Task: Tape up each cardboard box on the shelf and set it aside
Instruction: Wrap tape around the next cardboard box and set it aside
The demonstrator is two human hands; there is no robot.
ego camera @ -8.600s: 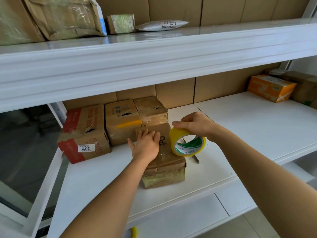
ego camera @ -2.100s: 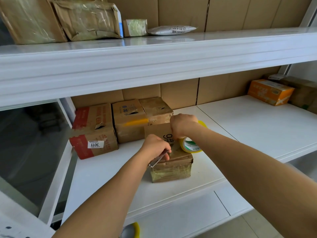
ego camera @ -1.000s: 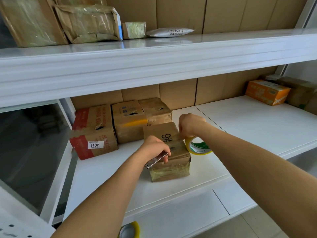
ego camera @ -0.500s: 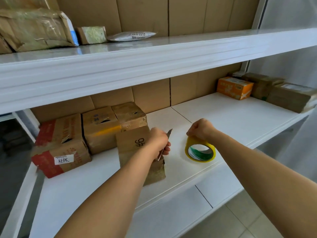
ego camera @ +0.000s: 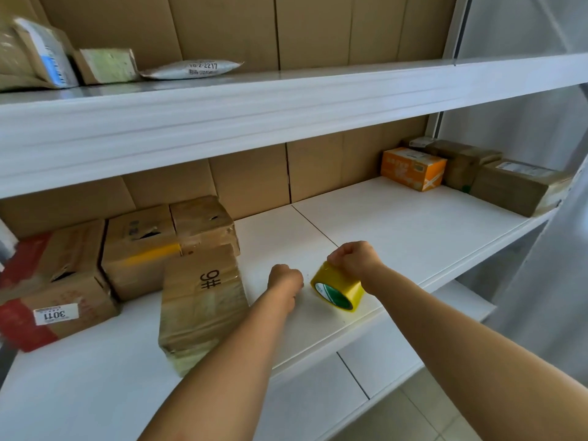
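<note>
The cardboard box marked "9#" (ego camera: 203, 300), wrapped in yellowish tape, lies on the white shelf (ego camera: 397, 224) near its front edge. Just right of the box my left hand (ego camera: 285, 278) rests on the shelf as a closed fist. The small knife it held a moment ago is hidden inside the fist. Further right, my right hand (ego camera: 353, 261) grips the top of the yellow tape roll (ego camera: 337, 291), which stands tilted on its edge on the shelf.
Three more boxes stand behind at the left: a red-and-brown one labelled 3011 (ego camera: 54, 281), one with a yellow strip (ego camera: 140, 249), and a smaller one (ego camera: 203, 221). At the far right are an orange box (ego camera: 413, 167) and brown boxes (ego camera: 518, 186). Parcels (ego camera: 191, 69) lie on the upper shelf.
My left hand has left the "9#" box and dropped to the shelf beside it, and the blade no longer shows. My right hand has tipped the tape roll up. The view has swung right.
</note>
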